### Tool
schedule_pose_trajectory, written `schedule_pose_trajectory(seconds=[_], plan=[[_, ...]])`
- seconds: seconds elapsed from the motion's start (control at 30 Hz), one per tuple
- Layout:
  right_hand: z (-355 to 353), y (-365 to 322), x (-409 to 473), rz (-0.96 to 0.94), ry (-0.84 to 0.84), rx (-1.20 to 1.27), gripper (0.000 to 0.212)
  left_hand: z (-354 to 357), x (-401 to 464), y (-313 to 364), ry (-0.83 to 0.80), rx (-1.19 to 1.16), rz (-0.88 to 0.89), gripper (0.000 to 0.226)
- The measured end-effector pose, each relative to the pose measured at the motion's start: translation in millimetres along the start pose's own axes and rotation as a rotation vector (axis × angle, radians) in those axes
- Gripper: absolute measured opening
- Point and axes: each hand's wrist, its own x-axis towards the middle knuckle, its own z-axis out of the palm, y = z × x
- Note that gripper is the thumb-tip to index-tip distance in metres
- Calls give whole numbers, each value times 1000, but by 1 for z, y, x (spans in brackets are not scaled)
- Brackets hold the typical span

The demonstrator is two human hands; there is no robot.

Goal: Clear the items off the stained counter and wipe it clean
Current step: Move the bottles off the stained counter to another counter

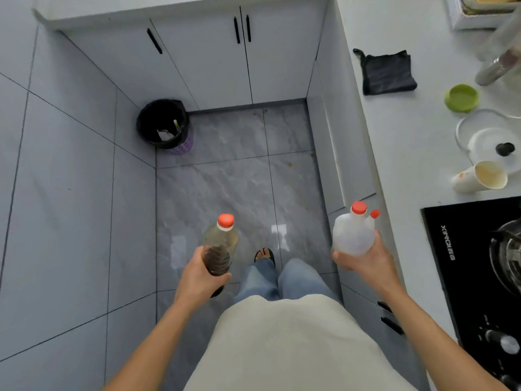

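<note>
Red-capped bottles are filling both hands over the grey floor in the lower half of the frame. The left hand [204,273] is gripping a clear bottle [220,249] with dark liquid in its bottom part, fingers curled round its body. The right hand [363,256] is holding a cloudy white jug [353,234] with two red caps, fingers wrapped under its base. Along the right side, the white counter [406,142] is carrying a black cloth [387,72], a green lid [461,97], a glass lid [492,143] and a tipped paper cup [479,176]. A black stove [476,266] is sitting at lower right, and a black bin [163,124] is standing at centre left.
</note>
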Motion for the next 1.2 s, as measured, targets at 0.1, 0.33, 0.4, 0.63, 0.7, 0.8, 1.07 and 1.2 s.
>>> schedule_pose_trajectory(seconds=[0.1,0.33,0.4,0.63,0.7,0.8,1.07,1.2], plan=[[-3,0,12,59,11,-3,54,-16,37,46,-3,3,73,72],[-15,-18,69,127,44,8,49,-39,125,144,6,0,188,69],[-22,-33,95,162,35,-2,58,-43,146,167,-3,3,188,70],[-44,-124,186,44,-12,29,81,-63,197,212,18,23,92,69],[-48,-154,211,-5,-20,55,88,-70,206,216,17,20,63,70],[-53,-200,246,-57,-27,112,85,-81,218,218,26,20,4,71],[-51,-293,327,-96,-34,196,87,-127,283,228,7,45,-60,74],[-41,-325,352,-43,-12,172,78,-157,335,253,-40,76,-25,74]])
